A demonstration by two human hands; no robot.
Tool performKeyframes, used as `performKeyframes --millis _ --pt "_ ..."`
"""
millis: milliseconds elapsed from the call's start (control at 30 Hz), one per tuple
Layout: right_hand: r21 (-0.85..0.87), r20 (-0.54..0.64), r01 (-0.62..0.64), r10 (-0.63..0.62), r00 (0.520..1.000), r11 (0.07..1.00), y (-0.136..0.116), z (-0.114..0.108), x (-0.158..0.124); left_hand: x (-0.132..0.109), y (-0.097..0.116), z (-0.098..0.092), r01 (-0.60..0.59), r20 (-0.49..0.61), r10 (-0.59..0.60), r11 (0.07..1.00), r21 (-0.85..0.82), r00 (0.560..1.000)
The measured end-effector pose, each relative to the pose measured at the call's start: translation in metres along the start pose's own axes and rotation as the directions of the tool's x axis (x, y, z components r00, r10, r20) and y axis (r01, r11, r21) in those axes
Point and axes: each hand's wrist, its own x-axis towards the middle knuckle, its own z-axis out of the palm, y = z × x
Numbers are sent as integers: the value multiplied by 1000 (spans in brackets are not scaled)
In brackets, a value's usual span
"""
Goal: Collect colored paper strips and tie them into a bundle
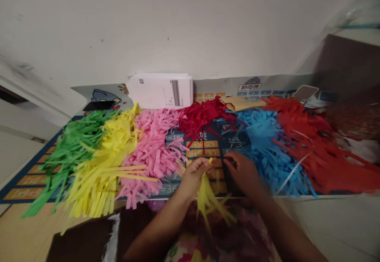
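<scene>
Printed times-table mat [26, 194], near edge: your left hand [194, 177], fingers pressed together, pinching yellow paper strips [208, 202], their long axis hanging toward you over the edge. Your right hand [242, 171], just beside them, curled; grip cannot be told.

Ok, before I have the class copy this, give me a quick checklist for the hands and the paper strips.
Left hand gripping the loose yellow paper strips: ok.
Right hand touching those strips: cannot tell, it is blurred.
Pink paper strips apart from the yellow fringe: not ok, they touch.
Blue paper strips apart from the red paper strips: not ok, they touch.
Printed mat showing between pink and blue: ok.
</scene>
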Motion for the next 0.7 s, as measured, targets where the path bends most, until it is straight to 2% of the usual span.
performKeyframes --millis 100,200,300,400,500,600,700 --pt "-30 40 -32 33 999 999 12 -7 5 -1 13 -11 -37 -44 37 999 5 998" --pt "-62 203 3 9 979 998 6 -6 10 -4 26 -23 -78 -38 77 997 -15 996" --pt "-82 373 52 -18 928 995 -11 1 17 -13 37 -32 -43 35 46 995 -92 998" --pt "-130 464 87 -18 886 988 -25 7 23 -23 46 -39 7 140 1 999 -53 990" --pt "-202 500 98 17 866 974 -32 13 27 -28 48 -42 19 166 -21 1000 17 986" --pt "-237 484 97 31 874 967 -35 18 27 -24 38 -41 24 100 -34 994 106 994" --pt "-282 433 77 55 900 956 -37 21 22 -13 21 -34 -20 24 17 991 129 1000"
